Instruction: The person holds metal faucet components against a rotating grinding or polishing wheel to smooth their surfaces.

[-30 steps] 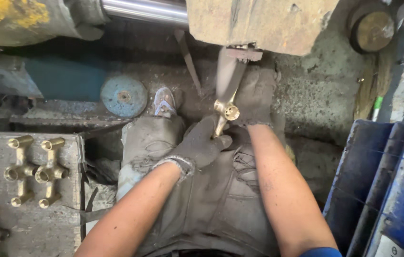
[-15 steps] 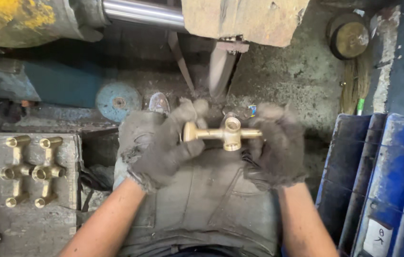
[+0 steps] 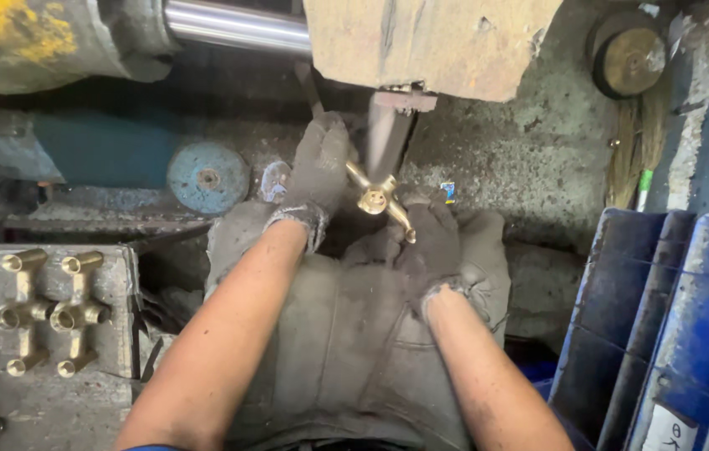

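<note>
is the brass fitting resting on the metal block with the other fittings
No, the brass fitting is held up between the gloved left hand and right hand, apart from the fittings on the metal block at lower left.

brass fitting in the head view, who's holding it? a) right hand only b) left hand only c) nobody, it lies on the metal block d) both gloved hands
d: the cross-shaped brass fitting is gripped at its upper end by the gloved left hand and at its lower end by the gloved right hand, held up in front of the grey bar, apart from the other fittings on the metal block.
</note>
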